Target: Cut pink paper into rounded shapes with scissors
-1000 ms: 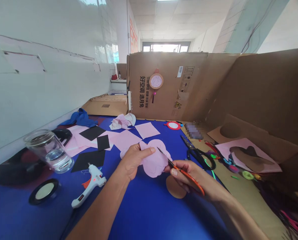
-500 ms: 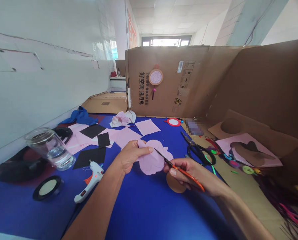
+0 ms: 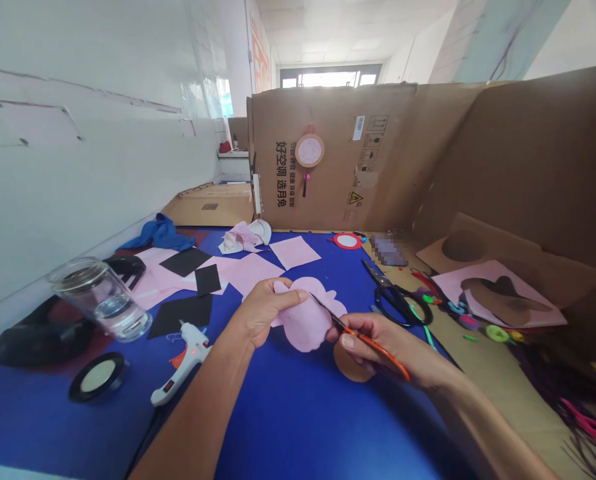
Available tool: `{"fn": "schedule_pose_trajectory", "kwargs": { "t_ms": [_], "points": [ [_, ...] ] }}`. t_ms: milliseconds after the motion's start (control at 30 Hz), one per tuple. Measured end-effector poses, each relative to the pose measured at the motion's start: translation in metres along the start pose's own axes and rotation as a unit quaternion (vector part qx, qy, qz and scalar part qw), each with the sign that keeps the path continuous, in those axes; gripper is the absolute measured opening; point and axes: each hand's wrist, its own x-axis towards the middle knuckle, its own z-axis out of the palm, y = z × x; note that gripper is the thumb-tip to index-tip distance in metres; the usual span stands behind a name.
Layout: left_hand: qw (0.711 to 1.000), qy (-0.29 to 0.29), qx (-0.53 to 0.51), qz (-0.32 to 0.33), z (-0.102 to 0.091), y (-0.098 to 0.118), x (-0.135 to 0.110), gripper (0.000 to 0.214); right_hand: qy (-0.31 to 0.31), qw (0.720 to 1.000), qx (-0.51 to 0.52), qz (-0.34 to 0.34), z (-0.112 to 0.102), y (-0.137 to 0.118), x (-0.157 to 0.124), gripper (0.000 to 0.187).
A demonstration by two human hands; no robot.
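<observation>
A pink scalloped paper cutout (image 3: 305,327) is pinched between the thumb and fingers of my left hand (image 3: 271,307). My right hand (image 3: 365,340) grips orange-handled scissors (image 3: 385,357), whose dark blades lie against the pink paper near my left thumb. Whether the blades are parted is hard to see. Under my right hand, partly hidden, a round tan disc (image 3: 351,367) rests on the blue table (image 3: 288,420).
On the left are a glass of water (image 3: 113,307), a white glue gun (image 3: 183,367), a roll of tape (image 3: 98,377) and black and pink sheets. Large black scissors (image 3: 395,297) lie to the right. Cardboard walls (image 3: 398,160) stand behind, with a round ornament (image 3: 309,151) hung there.
The view has shifted slightly. Both hands, the pink paper and the scissors stay in nearly the same place; the paper's lower part looks turned a little.
</observation>
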Motion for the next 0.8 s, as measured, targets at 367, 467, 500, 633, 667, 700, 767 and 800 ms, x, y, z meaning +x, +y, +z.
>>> {"fn": "schedule_pose_trajectory", "kwargs": {
  "t_ms": [367,467,500,633,667,700,767,800],
  "points": [
    [1.0,0.011,-0.02,-0.008,0.006,-0.001,-0.003,0.047,-0.011,0.999,0.049,-0.005,-0.007,0.009,-0.001,0.052],
    [1.0,0.021,-0.007,-0.014,0.007,0.0,-0.004,0.046,-0.014,0.998,0.053,0.006,-0.009,0.009,-0.003,0.053],
    [1.0,0.023,-0.005,-0.014,0.007,0.001,-0.004,0.046,-0.016,0.998,0.054,0.011,-0.01,0.009,-0.003,0.053],
    [0.999,0.02,-0.026,-0.008,0.009,0.002,-0.005,0.047,-0.02,0.998,0.057,0.015,-0.012,0.009,-0.004,0.053],
    [0.999,0.022,-0.032,-0.009,0.01,0.002,-0.005,0.047,-0.018,0.998,0.058,0.012,-0.011,0.009,-0.004,0.053],
    [0.999,0.026,-0.037,-0.01,0.011,0.002,-0.005,0.047,-0.015,0.998,0.058,0.008,-0.011,0.009,-0.004,0.053],
    [0.998,0.035,-0.044,-0.008,0.013,0.001,-0.005,0.048,-0.01,0.998,0.058,0.001,-0.009,0.008,-0.003,0.053],
    [0.998,0.041,-0.046,-0.007,0.014,0.0,-0.005,0.048,-0.007,0.998,0.059,-0.001,-0.009,0.008,-0.002,0.053]
  ]
}}
